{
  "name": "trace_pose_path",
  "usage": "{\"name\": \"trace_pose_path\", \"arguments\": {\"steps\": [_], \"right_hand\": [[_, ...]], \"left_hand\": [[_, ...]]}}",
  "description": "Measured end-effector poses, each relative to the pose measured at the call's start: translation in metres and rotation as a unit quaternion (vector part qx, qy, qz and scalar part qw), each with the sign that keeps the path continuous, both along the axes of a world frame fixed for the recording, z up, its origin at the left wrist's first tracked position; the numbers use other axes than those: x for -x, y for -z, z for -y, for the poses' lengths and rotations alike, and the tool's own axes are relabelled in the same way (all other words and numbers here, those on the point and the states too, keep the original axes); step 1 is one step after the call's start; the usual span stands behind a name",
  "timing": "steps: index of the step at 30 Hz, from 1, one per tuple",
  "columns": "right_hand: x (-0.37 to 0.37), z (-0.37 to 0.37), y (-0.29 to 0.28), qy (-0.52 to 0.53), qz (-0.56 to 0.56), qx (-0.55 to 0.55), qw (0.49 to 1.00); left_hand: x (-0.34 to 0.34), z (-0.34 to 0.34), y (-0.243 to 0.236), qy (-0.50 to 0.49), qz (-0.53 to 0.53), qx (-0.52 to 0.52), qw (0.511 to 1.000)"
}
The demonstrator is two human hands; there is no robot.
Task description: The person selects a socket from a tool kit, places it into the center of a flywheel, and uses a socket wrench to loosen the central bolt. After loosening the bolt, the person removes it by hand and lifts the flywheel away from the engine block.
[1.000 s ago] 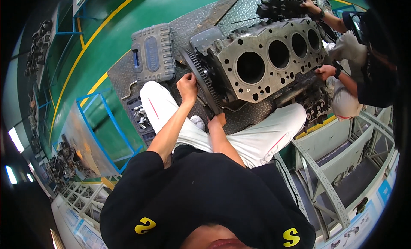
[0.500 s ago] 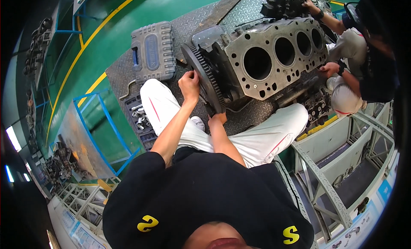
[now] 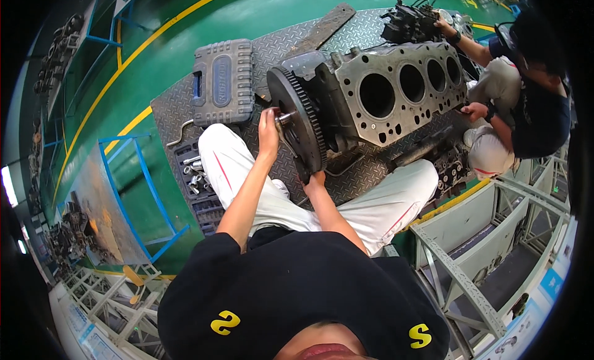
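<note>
A dark toothed flywheel (image 3: 301, 106) stands on edge at the near-left end of a grey engine block (image 3: 396, 91) with several round bores. My left hand (image 3: 268, 134) is closed at the head of a ratchet wrench (image 3: 286, 117), whose shiny metal end meets the flywheel's middle. The wrench's dark handle slants down across the flywheel's face. Around the handle's lower end, by the flywheel's bottom rim, my right hand (image 3: 314, 182) is closed, its fingers partly hidden.
Left of the flywheel lies a grey tool case (image 3: 224, 81); an open socket tray (image 3: 197, 174) sits beside my left knee. Across the block, a co-worker (image 3: 532, 106) holds a black engine part (image 3: 408, 21). Metal frames (image 3: 464, 261) stand at lower right.
My left hand has shifted slightly left and down, and the wrench's shiny end now shows. My right hand stays at the lower rim. The whole view has shifted slightly.
</note>
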State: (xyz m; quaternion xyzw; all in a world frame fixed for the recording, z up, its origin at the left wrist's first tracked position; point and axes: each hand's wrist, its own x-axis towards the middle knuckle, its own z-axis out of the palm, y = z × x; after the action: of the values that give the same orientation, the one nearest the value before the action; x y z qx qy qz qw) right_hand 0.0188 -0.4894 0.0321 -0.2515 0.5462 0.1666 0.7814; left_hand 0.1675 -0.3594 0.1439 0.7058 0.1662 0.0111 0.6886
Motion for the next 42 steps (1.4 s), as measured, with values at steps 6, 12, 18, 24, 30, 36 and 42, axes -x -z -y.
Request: {"name": "trace_pose_path", "arguments": {"steps": [6, 12, 18, 24, 30, 36, 42], "right_hand": [[-0.003, -0.005, 0.001, -0.013, -0.022, 0.012, 1.000], [0.003, -0.003, -0.026, -0.090, 0.023, 0.031, 0.995], [-0.002, 0.002, -0.042, -0.092, 0.008, -0.051, 0.994], [-0.001, 0.003, -0.035, -0.097, 0.005, -0.013, 0.995], [0.003, 0.006, -0.021, -0.089, 0.015, -0.049, 0.995], [0.008, 0.002, 0.003, -0.066, 0.048, -0.069, 0.994], [0.012, -0.006, 0.015, -0.049, 0.053, -0.053, 0.996]], "left_hand": [[0.036, 0.006, 0.011, -0.038, -0.030, 0.418, 0.907], [0.033, -0.012, 0.020, 0.005, -0.134, 0.515, 0.847], [0.032, -0.014, 0.029, -0.012, -0.187, 0.513, 0.838], [0.035, -0.004, 0.021, -0.001, -0.124, 0.534, 0.836], [0.046, 0.019, 0.008, -0.050, 0.000, 0.386, 0.921], [0.054, 0.030, 0.006, -0.039, 0.033, -0.167, 0.985], [0.054, 0.036, 0.001, -0.025, 0.027, -0.232, 0.972]]}}
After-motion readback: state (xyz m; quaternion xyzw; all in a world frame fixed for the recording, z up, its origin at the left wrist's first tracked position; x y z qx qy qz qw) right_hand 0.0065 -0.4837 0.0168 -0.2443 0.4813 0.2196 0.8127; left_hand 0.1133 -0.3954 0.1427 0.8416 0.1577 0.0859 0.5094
